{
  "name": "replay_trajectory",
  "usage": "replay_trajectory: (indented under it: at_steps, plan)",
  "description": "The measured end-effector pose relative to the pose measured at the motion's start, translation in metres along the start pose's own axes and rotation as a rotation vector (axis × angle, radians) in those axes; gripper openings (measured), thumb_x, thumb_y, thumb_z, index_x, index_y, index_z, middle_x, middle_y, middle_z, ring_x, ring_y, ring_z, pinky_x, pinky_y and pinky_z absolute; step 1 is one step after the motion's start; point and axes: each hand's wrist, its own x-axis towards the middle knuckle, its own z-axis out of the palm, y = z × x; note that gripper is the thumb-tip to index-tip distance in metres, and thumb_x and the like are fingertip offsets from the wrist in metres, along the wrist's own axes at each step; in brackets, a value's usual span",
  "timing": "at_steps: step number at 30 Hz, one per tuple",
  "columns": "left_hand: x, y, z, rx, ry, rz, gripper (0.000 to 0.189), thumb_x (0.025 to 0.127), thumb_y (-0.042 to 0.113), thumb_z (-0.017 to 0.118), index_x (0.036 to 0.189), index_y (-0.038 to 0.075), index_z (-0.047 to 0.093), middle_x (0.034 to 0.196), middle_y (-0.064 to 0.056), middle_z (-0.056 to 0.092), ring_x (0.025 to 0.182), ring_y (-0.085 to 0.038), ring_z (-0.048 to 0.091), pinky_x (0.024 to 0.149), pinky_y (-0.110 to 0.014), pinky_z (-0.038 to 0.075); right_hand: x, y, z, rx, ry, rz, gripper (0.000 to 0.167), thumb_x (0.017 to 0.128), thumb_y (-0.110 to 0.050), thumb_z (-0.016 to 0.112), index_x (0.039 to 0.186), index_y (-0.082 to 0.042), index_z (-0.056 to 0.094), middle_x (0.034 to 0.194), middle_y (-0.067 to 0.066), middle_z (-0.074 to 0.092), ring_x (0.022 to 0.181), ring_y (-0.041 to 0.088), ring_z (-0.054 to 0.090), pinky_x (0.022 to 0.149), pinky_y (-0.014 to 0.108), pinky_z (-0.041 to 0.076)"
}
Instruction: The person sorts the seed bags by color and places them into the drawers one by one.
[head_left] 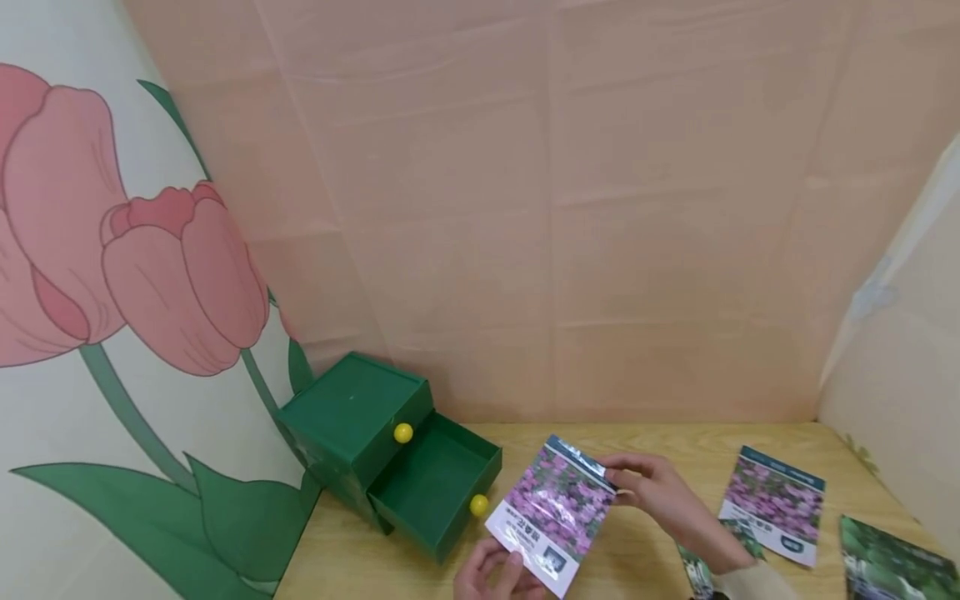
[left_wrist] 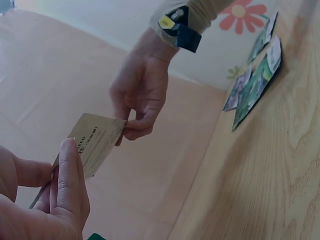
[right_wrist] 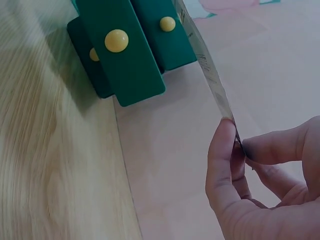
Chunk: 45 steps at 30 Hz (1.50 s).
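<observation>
A flower seed packet (head_left: 558,504) with a pink-flower photo is held up in both hands, above the table and right of the pulled-out drawer. Its lower left corner is pinched by my left hand (head_left: 495,573), thumb on the front. My right hand (head_left: 663,496) pinches the upper right edge between thumb and fingers. The left wrist view shows the packet's pale printed back (left_wrist: 100,135); the right wrist view sees it nearly edge-on. A green chest of drawers (head_left: 356,408) with yellow knobs stands to the left, its middle drawer (head_left: 468,492) open, with nothing visible inside.
A similar pink-flower packet (head_left: 776,504) lies on the wooden table (head_left: 360,554) at the right. A green-leaf packet (head_left: 892,558) lies at the far right. Another packet (head_left: 697,575) is partly hidden under my right forearm. A pink-beige sheet (head_left: 555,250) covers the wall behind.
</observation>
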Motion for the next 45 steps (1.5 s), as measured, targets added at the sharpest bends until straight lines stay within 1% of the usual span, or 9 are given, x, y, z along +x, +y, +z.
replay_trajectory:
  at_steps: [4, 8, 11, 18, 22, 27, 31, 37, 45]
  plan:
    - [-0.001, 0.006, -0.002, 0.034, 0.006, 0.039, 0.049, 0.096, 0.024, 0.080, 0.128, -0.006, 0.058, 0.106, -0.014, 0.069, 0.087, -0.029, 0.078, 0.082, -0.042, 0.068, 0.004, -0.004, 0.004, 0.007, 0.002, -0.023, 0.038, 0.108, -0.014, 0.062, 0.139, 0.009, 0.062, 0.142, 0.021, 0.060, 0.107, 0.019, 0.068, 0.090, 0.035, 0.065]
    - [-0.003, 0.011, -0.004, 0.037, 0.019, 0.062, 0.044, 0.096, 0.019, 0.078, 0.126, -0.007, 0.058, 0.102, -0.013, 0.069, 0.084, -0.028, 0.078, 0.080, -0.042, 0.069, 0.007, -0.008, 0.008, 0.008, -0.010, -0.048, 0.039, 0.108, -0.013, 0.062, 0.139, 0.010, 0.062, 0.139, 0.019, 0.065, 0.104, 0.019, 0.070, 0.089, 0.035, 0.065]
    - [-0.004, 0.014, -0.006, 0.030, 0.032, 0.076, 0.042, 0.095, 0.015, 0.077, 0.125, -0.008, 0.058, 0.100, -0.013, 0.070, 0.082, -0.028, 0.078, 0.078, -0.043, 0.069, 0.010, -0.011, 0.010, 0.004, -0.030, -0.067, 0.040, 0.108, -0.014, 0.062, 0.140, 0.010, 0.062, 0.137, 0.019, 0.067, 0.103, 0.021, 0.071, 0.090, 0.038, 0.065]
    - [-0.007, 0.020, -0.007, 0.066, 0.071, 0.087, 0.042, 0.096, 0.024, 0.077, 0.122, -0.004, 0.060, 0.099, -0.011, 0.071, 0.079, -0.027, 0.078, 0.074, -0.042, 0.069, 0.019, -0.016, 0.017, -0.004, -0.043, -0.092, 0.038, 0.108, -0.015, 0.062, 0.138, 0.009, 0.063, 0.129, 0.017, 0.069, 0.102, 0.021, 0.072, 0.090, 0.038, 0.065]
    - [-0.009, 0.022, -0.006, 0.038, 0.059, 0.143, 0.043, 0.098, 0.022, 0.076, 0.122, -0.008, 0.057, 0.097, -0.009, 0.070, 0.077, -0.024, 0.078, 0.073, -0.040, 0.069, 0.024, -0.020, 0.021, 0.007, -0.039, -0.101, 0.039, 0.108, -0.015, 0.063, 0.137, 0.011, 0.062, 0.129, 0.019, 0.067, 0.100, 0.020, 0.072, 0.090, 0.038, 0.065]
    - [-0.011, 0.023, -0.008, -0.002, 0.049, 0.188, 0.049, 0.095, 0.014, 0.079, 0.124, -0.014, 0.051, 0.096, -0.007, 0.067, 0.076, -0.023, 0.078, 0.072, -0.037, 0.068, 0.030, -0.021, 0.027, 0.022, -0.049, -0.089, 0.039, 0.109, -0.016, 0.062, 0.138, 0.010, 0.061, 0.129, 0.019, 0.066, 0.101, 0.021, 0.071, 0.092, 0.041, 0.065]
    - [-0.012, 0.024, -0.012, -0.012, 0.068, 0.187, 0.048, 0.094, 0.012, 0.079, 0.123, -0.013, 0.051, 0.095, -0.006, 0.067, 0.076, -0.023, 0.077, 0.073, -0.037, 0.068, 0.032, -0.019, 0.032, 0.032, -0.045, -0.096, 0.037, 0.108, -0.014, 0.062, 0.136, 0.010, 0.062, 0.128, 0.021, 0.065, 0.100, 0.023, 0.071, 0.091, 0.041, 0.065]
    - [-0.012, 0.028, -0.018, 0.032, 0.114, 0.177, 0.042, 0.095, 0.011, 0.078, 0.123, -0.010, 0.054, 0.094, -0.005, 0.067, 0.076, -0.023, 0.077, 0.075, -0.039, 0.069, 0.035, -0.018, 0.040, 0.017, -0.030, -0.108, 0.034, 0.108, -0.012, 0.063, 0.134, 0.009, 0.065, 0.130, 0.023, 0.067, 0.099, 0.024, 0.072, 0.088, 0.039, 0.066]
    - [-0.009, 0.036, -0.021, 0.056, 0.180, 0.156, 0.032, 0.097, 0.005, 0.075, 0.121, -0.007, 0.058, 0.092, -0.004, 0.065, 0.079, -0.022, 0.077, 0.076, -0.040, 0.069, 0.039, -0.025, 0.045, 0.011, -0.024, -0.105, 0.032, 0.108, -0.009, 0.060, 0.134, 0.009, 0.066, 0.130, 0.024, 0.066, 0.100, 0.025, 0.072, 0.090, 0.039, 0.066]
